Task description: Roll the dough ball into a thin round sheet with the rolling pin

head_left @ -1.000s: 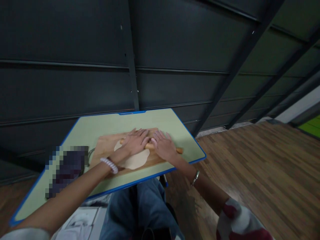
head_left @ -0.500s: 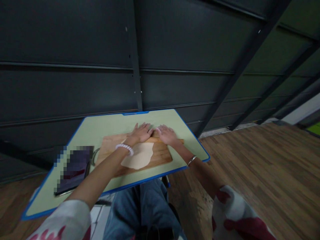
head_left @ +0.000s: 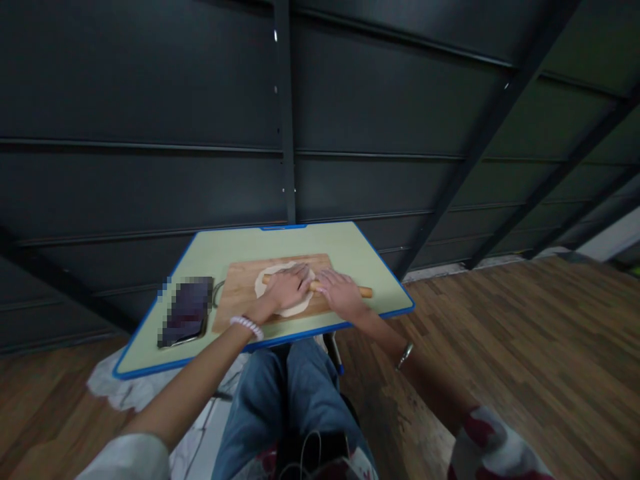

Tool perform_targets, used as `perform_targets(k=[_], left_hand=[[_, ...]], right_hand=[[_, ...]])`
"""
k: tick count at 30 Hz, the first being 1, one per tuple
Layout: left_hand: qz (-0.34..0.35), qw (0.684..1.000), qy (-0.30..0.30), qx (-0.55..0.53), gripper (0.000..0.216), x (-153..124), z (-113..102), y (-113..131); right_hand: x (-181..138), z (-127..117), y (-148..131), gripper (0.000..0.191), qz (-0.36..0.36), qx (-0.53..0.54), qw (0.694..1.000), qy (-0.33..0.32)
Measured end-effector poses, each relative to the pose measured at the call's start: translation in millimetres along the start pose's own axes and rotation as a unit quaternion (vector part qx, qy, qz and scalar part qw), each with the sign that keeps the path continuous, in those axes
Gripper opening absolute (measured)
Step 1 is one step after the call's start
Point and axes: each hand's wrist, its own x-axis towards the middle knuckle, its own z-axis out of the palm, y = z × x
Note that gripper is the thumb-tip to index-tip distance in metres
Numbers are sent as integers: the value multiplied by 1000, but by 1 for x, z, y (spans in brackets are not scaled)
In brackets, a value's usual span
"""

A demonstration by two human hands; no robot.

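Note:
A wooden rolling pin [head_left: 367, 292] lies across a flat, pale sheet of dough [head_left: 299, 308]. My left hand [head_left: 287, 289] is over the pin's left part, its fingers draped across it. My right hand [head_left: 341, 294] presses on the pin farther right, fingers bent over it, and the right end sticks out past the hand. Under the dough is a wooden cutting board [head_left: 237, 293], with a metal loop handle on its left side. Both hands hide much of the pin and the middle of the dough.
The board rests on a small pale-green folding table [head_left: 320, 239] with a blue rim. A dark-screened device [head_left: 190, 308], partly pixelated, lies at the table's left. Behind stands a dark panelled wall [head_left: 375, 100]. My knees [head_left: 305, 373] are below the near edge.
Both hands have drawn the rolling pin nearer to me, from the far edge of the dough to over its middle. The camera view has also shifted, so the table sits differently.

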Motion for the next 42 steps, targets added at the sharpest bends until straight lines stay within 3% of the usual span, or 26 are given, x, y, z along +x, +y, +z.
perform_targets(k=[8, 13, 22, 28, 36, 42], left_hand=[[47, 994, 97, -3, 47, -60, 12, 15], [49, 992, 113, -1, 45, -81, 8, 21], [-62, 981, 163, 81, 49, -131, 4, 24], [-90, 974, 166, 126, 50, -158, 4, 8], [-124, 964, 199, 122, 53, -156, 15, 11], [-159, 966, 178, 99, 49, -138, 3, -15]], right_hand=[[-15, -4, -15, 38, -41, -69, 997, -16], [-5, -10, -16, 34, -101, -84, 991, -15], [31, -18, -41, 36, -275, -39, 960, -34], [48, -11, -74, 34, -290, 31, 955, -48], [65, 9, -85, 44, -289, 50, 956, -17], [102, 20, -90, 44, -303, 50, 952, -17]])
